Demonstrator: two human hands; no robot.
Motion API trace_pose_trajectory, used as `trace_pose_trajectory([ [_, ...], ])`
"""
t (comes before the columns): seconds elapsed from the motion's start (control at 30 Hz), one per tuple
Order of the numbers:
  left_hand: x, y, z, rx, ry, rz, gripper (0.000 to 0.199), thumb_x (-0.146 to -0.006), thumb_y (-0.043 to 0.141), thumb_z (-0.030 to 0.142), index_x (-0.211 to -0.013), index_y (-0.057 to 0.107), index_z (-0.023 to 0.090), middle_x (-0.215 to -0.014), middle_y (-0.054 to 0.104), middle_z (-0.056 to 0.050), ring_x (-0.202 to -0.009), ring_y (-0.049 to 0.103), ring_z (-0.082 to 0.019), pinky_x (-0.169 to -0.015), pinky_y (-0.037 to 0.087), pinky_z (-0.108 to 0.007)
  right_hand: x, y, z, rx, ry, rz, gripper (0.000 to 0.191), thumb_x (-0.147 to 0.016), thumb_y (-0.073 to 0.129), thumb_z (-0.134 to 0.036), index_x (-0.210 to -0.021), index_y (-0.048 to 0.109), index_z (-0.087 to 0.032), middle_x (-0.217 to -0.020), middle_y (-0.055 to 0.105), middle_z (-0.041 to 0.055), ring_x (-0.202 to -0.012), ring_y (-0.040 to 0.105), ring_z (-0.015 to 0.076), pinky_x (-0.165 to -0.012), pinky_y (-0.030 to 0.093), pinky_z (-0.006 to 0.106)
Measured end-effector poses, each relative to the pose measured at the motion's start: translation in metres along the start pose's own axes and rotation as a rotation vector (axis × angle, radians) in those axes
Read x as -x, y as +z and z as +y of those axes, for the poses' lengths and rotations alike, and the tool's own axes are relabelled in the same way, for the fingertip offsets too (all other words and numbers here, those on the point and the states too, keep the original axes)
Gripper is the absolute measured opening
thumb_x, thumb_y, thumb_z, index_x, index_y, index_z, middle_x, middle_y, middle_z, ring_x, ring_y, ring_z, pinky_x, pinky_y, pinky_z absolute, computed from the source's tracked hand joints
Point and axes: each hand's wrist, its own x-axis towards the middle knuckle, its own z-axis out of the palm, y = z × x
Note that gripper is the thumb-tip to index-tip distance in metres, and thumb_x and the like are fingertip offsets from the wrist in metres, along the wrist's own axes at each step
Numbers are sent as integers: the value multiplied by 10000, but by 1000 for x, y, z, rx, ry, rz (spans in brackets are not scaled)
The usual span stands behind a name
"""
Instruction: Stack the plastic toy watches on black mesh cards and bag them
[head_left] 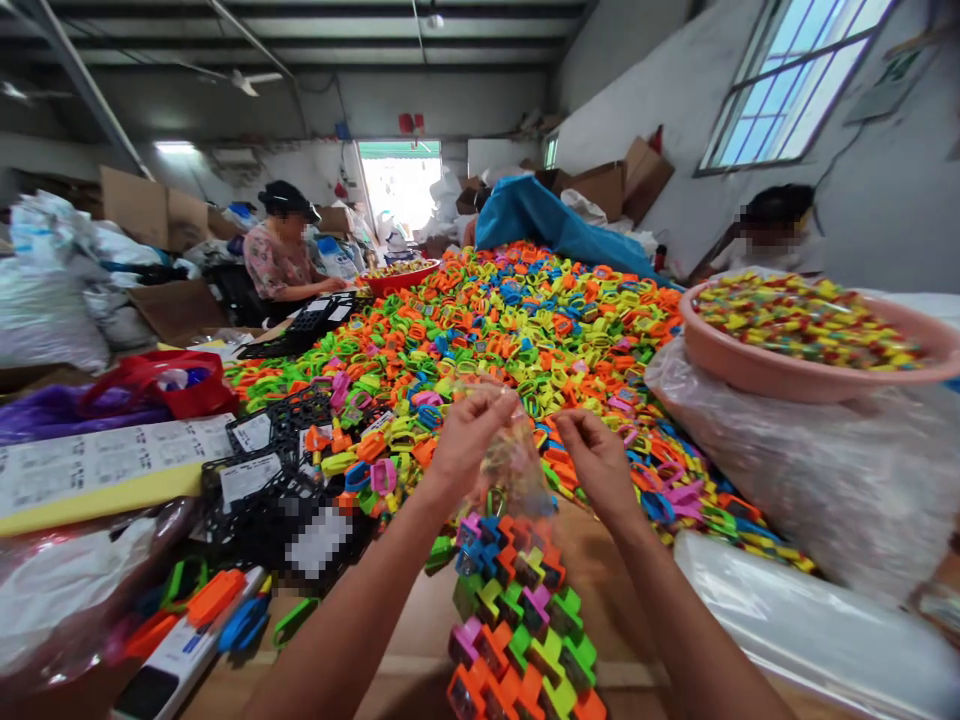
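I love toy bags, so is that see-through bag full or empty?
The clear plastic bag isn't empty: colourful plastic pieces sit in rows in its lower part. Above, near the left hand, it looks bare.

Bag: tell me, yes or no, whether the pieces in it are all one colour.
No, the bag holds orange, green, yellow, pink and blue pieces.

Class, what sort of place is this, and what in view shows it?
Probably a small packing workshop: a huge heap of bright plastic pieces fills the middle, the left hand grips a clear bag of pieces, and another person sits beside the heap.
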Motion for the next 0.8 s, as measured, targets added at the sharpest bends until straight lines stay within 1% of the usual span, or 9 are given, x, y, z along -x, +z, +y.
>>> trace_pose_trajectory([
  [0.07, -8, 3, 24, 186, -17, -44, 307, -720, 849, 441, -694, 712, 168, -737, 676, -12, -752, 610, -144, -784, 501, -274, -11, 3, 13, -115, 113, 74, 601, -746, 741, -762, -1020, 703, -229, -1004, 709, 42, -953, 633, 226, -854, 503, 348],
  [0.1, -12, 5, 37, 290, -32, -77, 261, -719, 850, 395, -714, 721, 168, -795, 710, -26, -848, 662, -172, -850, 521, -296, -14, 6, 19, -186, 187, 52, 661, -716, 737, -800, -1062, 696, -238, -1054, 717, 52, -990, 643, 239, -873, 514, 368],
  [0.17, -16, 9, 60, 448, -55, -152, 175, -742, 817, 314, -729, 719, 170, -888, 747, -43, -1044, 698, -229, -964, 534, -358, -15, 15, 31, -317, 320, -65, 679, -732, 705, -823, -1112, 691, -260, -1120, 729, 72, -1022, 663, 262, -871, 539, 400],
  [0.23, -18, 13, 77, 523, -40, -216, 122, -776, 757, 274, -735, 704, 172, -986, 763, -55, -1174, 677, -268, -1030, 528, -421, -10, 26, 37, -415, 407, -184, 602, -796, 693, -773, -1140, 700, -279, -1156, 741, 82, -1027, 682, 273, -861, 559, 418],
  [0.4, -21, 14, 98, 575, 41, -283, 121, -864, 597, 245, -779, 642, 171, -1078, 750, -74, -1272, 637, -315, -1060, 516, -537, 13, 42, 33, -712, 646, -405, 471, -815, 789, -560, -1155, 723, -241, -1093, 773, 100, -949, 729, 261, -852, 593, 408],
  [0.5, -24, 6, 104, 598, 91, -266, 141, -898, 551, 246, -811, 641, 181, -1096, 742, -64, -1287, 626, -314, -1068, 514, -546, 21, 39, 26, -861, 749, -517, 421, -847, 776, -514, -1130, 739, -204, -1016, 779, 92, -843, 730, 206, -759, 598, 319],
  [0.63, -34, -12, 106, 482, 160, -127, 229, -923, 559, 385, -943, 687, 196, -1145, 735, -77, -1289, 611, -336, -1082, 498, -565, 19, 25, 22, -942, 792, -455, 330, -904, 739, -465, -1072, 758, -182, -831, 750, 38, -639, 658, 141, -603, 554, 245],
  [0.73, -45, -30, 101, 362, 251, -28, 248, -900, 599, 447, -850, 666, 213, -1097, 751, -56, -1272, 617, -332, -1062, 507, -564, 10, 4, 21, -916, 757, -329, 293, -886, 775, -440, -1053, 760, -200, -827, 748, 25, -684, 682, 157, -646, 582, 266],
  [0.8, -52, -42, 97, 296, 307, -6, 250, -877, 617, 441, -769, 643, 218, -1068, 755, -36, -1243, 636, -305, -1038, 527, -530, 4, -17, 23, -892, 693, -226, 277, -818, 852, -429, -978, 758, -223, -817, 740, 8, -684, 674, 149, -653, 583, 259],
])
